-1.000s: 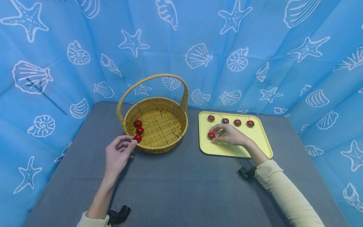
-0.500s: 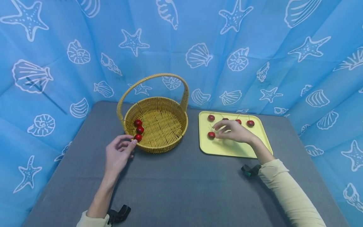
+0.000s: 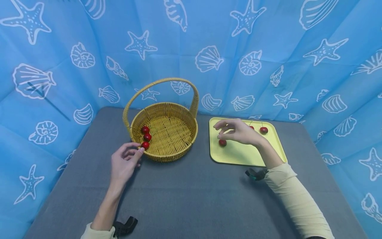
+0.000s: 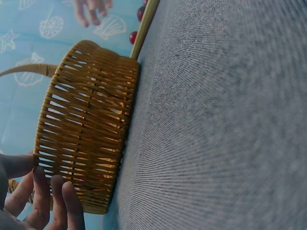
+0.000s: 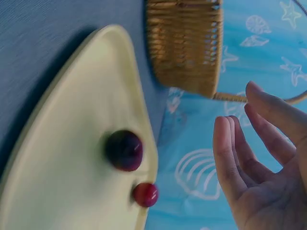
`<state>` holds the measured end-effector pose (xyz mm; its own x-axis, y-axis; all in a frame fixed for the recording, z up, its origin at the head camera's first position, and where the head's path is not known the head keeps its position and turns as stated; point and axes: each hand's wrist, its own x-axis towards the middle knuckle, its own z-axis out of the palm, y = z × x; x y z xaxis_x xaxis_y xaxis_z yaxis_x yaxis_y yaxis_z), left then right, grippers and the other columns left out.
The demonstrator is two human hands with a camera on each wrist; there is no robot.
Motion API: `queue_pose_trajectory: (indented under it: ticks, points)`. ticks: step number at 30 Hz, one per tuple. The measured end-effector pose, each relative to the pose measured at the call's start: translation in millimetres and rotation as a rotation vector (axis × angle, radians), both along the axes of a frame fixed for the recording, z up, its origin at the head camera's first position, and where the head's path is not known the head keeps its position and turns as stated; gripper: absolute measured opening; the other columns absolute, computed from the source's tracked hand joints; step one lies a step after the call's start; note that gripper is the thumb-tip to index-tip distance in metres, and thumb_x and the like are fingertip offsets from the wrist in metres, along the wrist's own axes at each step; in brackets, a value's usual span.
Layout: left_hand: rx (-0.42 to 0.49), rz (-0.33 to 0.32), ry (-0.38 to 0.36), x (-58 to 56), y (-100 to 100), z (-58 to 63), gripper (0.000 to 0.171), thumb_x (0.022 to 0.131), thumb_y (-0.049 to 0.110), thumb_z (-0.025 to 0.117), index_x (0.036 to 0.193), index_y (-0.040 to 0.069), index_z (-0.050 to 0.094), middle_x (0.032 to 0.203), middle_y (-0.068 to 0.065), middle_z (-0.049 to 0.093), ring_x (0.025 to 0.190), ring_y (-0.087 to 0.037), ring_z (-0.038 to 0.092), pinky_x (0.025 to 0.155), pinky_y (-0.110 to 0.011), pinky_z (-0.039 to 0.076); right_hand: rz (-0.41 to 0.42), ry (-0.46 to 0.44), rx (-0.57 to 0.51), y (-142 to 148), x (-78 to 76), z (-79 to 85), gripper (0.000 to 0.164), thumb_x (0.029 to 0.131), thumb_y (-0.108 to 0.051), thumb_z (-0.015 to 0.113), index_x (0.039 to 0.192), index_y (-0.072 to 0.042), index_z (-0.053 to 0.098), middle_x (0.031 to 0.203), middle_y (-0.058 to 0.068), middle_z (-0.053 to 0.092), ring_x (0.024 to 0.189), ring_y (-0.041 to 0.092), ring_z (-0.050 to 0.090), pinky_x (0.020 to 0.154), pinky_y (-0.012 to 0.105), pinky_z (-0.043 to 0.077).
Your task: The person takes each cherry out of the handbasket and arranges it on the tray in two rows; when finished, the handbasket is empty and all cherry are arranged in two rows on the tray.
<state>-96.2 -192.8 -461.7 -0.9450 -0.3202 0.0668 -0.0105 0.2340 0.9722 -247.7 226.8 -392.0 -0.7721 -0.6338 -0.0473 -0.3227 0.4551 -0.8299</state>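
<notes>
My left hand (image 3: 125,162) pinches the near-left rim of a round wicker basket (image 3: 173,132); its fingers lie against the woven outer wall in the left wrist view. Just inside that rim, three red cherries (image 3: 147,137) sit in a row, the nearest one right by the thumb. My right hand (image 3: 241,132) hovers over a pale yellow tray (image 3: 238,157), fingers loosely bent, nothing between them in the right wrist view. Below its fingertips lies a dark red cherry (image 3: 222,143) with another cherry (image 5: 145,194) beyond. A stemmed cherry (image 3: 263,130) rests near the tray's far-right corner; the hand hides others partly or wholly.
The basket's tall arched handle (image 3: 167,79) rises over it. Both stand on a grey cloth-covered table (image 3: 191,199), with the tray to the basket's right. A blue curtain (image 3: 185,43) with white shells and starfish hangs close behind. Black wrist straps show on both arms.
My right hand has come away from the near-left cherry on the tray, first to the right, then up and left above it. That cherry stayed put. The left hand and basket have not moved.
</notes>
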Motion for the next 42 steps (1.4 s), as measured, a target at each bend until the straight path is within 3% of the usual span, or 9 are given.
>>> queue_pose_trajectory:
  ticks: [5, 10, 19, 28, 37, 42]
  points:
    - [0.004, -0.003, 0.005, -0.2, -0.4, -0.4, 0.029, 0.101, 0.029, 0.081, 0.122, 0.010, 0.074, 0.092, -0.012, 0.077, 0.077, -0.017, 0.075, 0.063, -0.029, 0.066, 0.044, 0.013, -0.021, -18.7, -1.4, 10.6, 0.036, 0.097, -0.006, 0.081, 0.132, -0.004, 0.071, 0.134, 0.017, 0.072, 0.108, 0.023, 0.075, 0.097, 0.033, 0.067]
    - [0.013, -0.006, -0.003, 0.1, -0.7, -0.2, 0.029, 0.101, 0.029, 0.080, 0.122, 0.009, 0.074, 0.091, -0.010, 0.076, 0.076, -0.017, 0.074, 0.063, -0.029, 0.066, 0.098, 0.030, -0.050, -37.9, -5.3, 18.7, 0.036, 0.098, -0.005, 0.080, 0.133, -0.003, 0.071, 0.133, 0.017, 0.072, 0.110, 0.029, 0.077, 0.095, 0.033, 0.067]
    - [0.010, -0.007, -0.019, -0.2, 0.1, 0.2, 0.029, 0.102, 0.029, 0.080, 0.123, 0.009, 0.073, 0.093, -0.011, 0.076, 0.077, -0.017, 0.074, 0.064, -0.030, 0.067, 0.163, 0.033, -0.080, -76.8, -9.7, 33.2, 0.037, 0.097, -0.004, 0.080, 0.134, -0.003, 0.071, 0.134, 0.017, 0.073, 0.110, 0.023, 0.075, 0.104, 0.041, 0.066]
    - [0.019, -0.006, -0.014, -0.7, -0.4, 0.6, 0.029, 0.102, 0.028, 0.080, 0.122, 0.009, 0.073, 0.091, -0.008, 0.076, 0.076, -0.016, 0.074, 0.063, -0.029, 0.066, 0.223, 0.055, -0.047, -116.2, -24.4, 39.8, 0.037, 0.097, -0.008, 0.081, 0.132, -0.005, 0.072, 0.132, 0.014, 0.075, 0.111, 0.024, 0.077, 0.107, 0.045, 0.063]
    - [0.010, 0.000, -0.015, -0.2, 0.2, 1.0, 0.030, 0.101, 0.030, 0.080, 0.123, 0.010, 0.074, 0.095, -0.014, 0.076, 0.077, -0.017, 0.075, 0.063, -0.029, 0.066, 0.322, 0.083, 0.005, -160.0, -38.1, 45.9, 0.037, 0.098, -0.011, 0.082, 0.133, -0.004, 0.072, 0.131, 0.013, 0.075, 0.113, 0.026, 0.076, 0.104, 0.038, 0.064]
    - [0.019, -0.005, 0.007, -1.2, -0.5, -1.0, 0.029, 0.102, 0.027, 0.080, 0.123, 0.008, 0.073, 0.091, -0.009, 0.077, 0.075, -0.018, 0.075, 0.062, -0.031, 0.066, 0.343, 0.084, 0.053, -180.1, -46.9, 45.5, 0.039, 0.098, -0.016, 0.082, 0.134, -0.006, 0.071, 0.131, 0.011, 0.075, 0.119, 0.024, 0.073, 0.110, 0.040, 0.061]
